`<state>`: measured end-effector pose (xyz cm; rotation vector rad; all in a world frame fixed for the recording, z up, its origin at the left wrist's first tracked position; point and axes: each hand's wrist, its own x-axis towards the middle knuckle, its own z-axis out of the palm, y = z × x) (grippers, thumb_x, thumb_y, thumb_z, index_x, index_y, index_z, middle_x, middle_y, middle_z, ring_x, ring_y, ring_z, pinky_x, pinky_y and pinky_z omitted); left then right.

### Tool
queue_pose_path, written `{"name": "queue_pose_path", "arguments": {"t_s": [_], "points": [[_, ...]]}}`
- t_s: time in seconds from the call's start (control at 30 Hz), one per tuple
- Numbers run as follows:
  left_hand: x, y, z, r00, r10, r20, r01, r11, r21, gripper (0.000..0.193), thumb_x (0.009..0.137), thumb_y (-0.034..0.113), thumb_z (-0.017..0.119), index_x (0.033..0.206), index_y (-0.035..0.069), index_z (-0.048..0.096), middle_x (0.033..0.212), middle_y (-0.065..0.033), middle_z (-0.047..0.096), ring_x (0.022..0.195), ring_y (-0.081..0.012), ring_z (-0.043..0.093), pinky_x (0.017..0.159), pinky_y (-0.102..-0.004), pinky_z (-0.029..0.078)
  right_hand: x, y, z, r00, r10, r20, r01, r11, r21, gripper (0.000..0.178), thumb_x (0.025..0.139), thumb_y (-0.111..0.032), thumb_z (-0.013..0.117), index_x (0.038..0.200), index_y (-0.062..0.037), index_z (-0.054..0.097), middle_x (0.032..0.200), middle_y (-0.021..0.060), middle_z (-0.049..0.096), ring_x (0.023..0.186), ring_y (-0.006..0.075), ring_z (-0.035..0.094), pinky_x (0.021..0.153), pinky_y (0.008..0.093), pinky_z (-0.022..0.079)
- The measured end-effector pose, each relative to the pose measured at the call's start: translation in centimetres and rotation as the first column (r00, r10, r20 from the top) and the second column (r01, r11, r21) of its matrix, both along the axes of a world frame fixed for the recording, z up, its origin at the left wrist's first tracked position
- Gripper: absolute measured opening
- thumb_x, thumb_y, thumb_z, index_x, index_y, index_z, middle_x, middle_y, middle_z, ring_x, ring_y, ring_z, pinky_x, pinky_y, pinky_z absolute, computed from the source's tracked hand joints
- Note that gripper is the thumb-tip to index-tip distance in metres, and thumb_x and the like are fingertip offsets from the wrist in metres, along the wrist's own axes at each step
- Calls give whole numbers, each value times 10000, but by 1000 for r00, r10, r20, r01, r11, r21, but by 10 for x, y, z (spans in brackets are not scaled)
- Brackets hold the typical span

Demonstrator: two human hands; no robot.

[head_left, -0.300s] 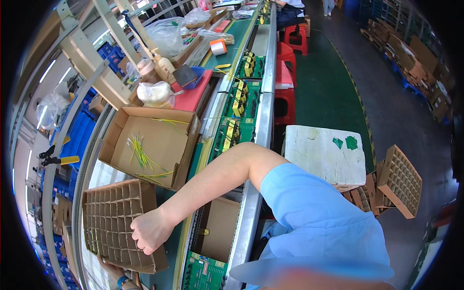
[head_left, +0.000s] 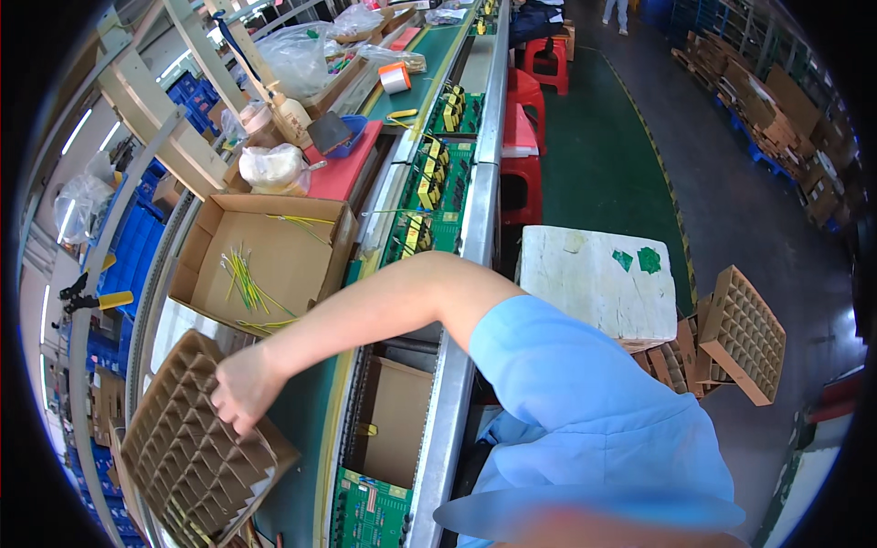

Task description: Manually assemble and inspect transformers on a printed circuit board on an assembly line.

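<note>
My right hand [head_left: 248, 391] is closed at the right side of a brown cardboard divider box [head_left: 183, 438], its fingers curled at the cell walls. The box stands tilted at the near left, its grid of square cells facing up and left. A few yellow-green wires show in its lower cells. My left hand does not show. Beyond the box lies an open shallow carton [head_left: 206, 265] with loose yellow-green wires [head_left: 242, 279] in it. My right forearm reaches across the conveyor line, partly covering it.
Green circuit boards [head_left: 373, 511] sit along the metal-railed line [head_left: 429, 438], with a brown cardboard tray [head_left: 397, 416] between them. A white foam block [head_left: 598, 283] stands to the right, beside more divider boxes [head_left: 744, 338]. A yellow-handled tool [head_left: 114, 300] hangs on the left rail.
The divider box has tipped and turned, its lower end swinging down-left, with my right hand still at it. My left hand, earlier at its near edge, has gone out of sight.
</note>
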<state>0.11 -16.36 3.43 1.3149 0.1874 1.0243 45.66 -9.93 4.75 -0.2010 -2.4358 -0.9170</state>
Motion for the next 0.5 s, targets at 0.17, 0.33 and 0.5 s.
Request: {"name": "queue_pose_path", "arguments": {"t_s": [0.17,0.33,0.5], "points": [[58,-96,-11,607,668,-430,-784,419,-458,574,885,239,532,1363,-68,447,1432,-201,434,1346,-384,352,1169,-493,236,-10,43,-10,989,-97,111,102,994,-34,78,817,-213,556,833,-193,629,920,-41,601,923,170,602,578,357,544],[49,-114,-58,655,699,-287,-537,164,-828,466,861,146,578,1270,-72,534,1314,-196,531,1246,-337,460,1129,-450,333,-21,49,-22,970,-123,212,134,990,-38,85,822,-215,558,845,-194,637,943,-52,603,963,164,593,611,358,556],[123,-141,-8,677,667,-310,-595,249,-764,494,950,185,504,1416,61,400,1419,-114,452,1279,-294,445,1114,-447,345,-6,65,-21,948,-182,260,199,979,-41,81,826,-209,560,858,-194,633,977,-53,596,1007,168,575,653,356,563]]}}
